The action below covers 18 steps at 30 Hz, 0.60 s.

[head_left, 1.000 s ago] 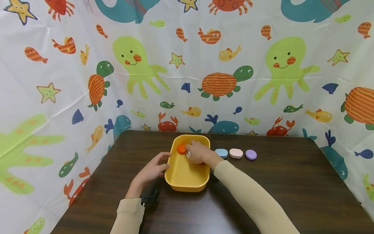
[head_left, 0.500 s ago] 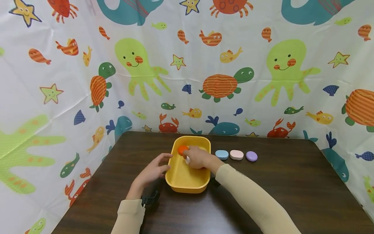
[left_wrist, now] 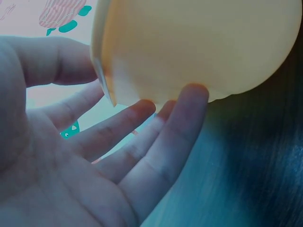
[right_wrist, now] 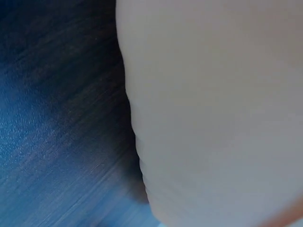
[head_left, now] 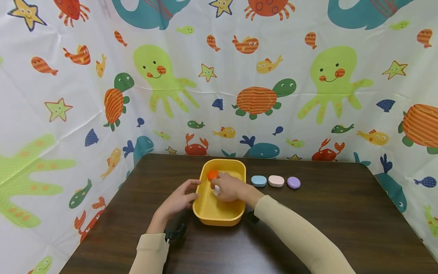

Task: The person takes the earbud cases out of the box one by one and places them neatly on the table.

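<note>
A yellow plastic tub (head_left: 215,213) stands on the table in the head view. My right hand (head_left: 232,188) reaches inside it and pinches a small white bar of soap (head_left: 216,190) between thumb and fingers. Just beyond those fingers, an orange bar of soap (head_left: 213,175) lies near the tub's far left corner. My left hand (head_left: 177,196) is at the tub's left side. In the left wrist view, its fairly straight fingers (left_wrist: 163,151) touch the tub's outer wall (left_wrist: 189,47). The right wrist view has mostly the tub's pale outer wall (right_wrist: 213,104), so the right fingers are hidden there.
Right of the tub, a blue soap bar (head_left: 258,181), a pink one (head_left: 276,181) and a purple one (head_left: 293,182) lie in a row on the dark wooden table (head_left: 342,213). A sea-animal printed curtain (head_left: 212,91) hangs behind and along the sides.
Inside the tub, my right hand has shifted a little left and nearer, carrying the white soap bar away from the orange one. My left hand has stayed against the tub's side.
</note>
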Tool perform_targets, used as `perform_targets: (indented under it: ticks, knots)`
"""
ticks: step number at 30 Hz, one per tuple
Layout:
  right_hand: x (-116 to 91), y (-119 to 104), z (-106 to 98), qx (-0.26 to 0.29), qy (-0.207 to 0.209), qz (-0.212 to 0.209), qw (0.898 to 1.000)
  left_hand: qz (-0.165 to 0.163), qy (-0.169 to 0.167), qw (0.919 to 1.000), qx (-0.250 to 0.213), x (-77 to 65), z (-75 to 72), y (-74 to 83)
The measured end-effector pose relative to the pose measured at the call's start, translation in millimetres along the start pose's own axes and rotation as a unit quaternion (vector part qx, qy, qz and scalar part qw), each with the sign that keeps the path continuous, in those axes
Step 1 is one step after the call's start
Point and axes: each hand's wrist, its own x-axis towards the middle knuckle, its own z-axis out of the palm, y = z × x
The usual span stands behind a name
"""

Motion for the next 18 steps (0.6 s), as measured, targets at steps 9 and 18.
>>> perform_targets:
  ticks: [9, 18]
  knots:
    - [-10, 0, -4, 0.01, 0.017, 0.007, 1.0, -0.007, 0.006, 1.0, 0.0, 4.0, 0.3, -2.2]
    - [-17, -2, -5, 0.003, 0.033, 0.003, 0.999, -0.01, 0.001, 0.9999, 0.005, 2.7, -0.3, -0.1]
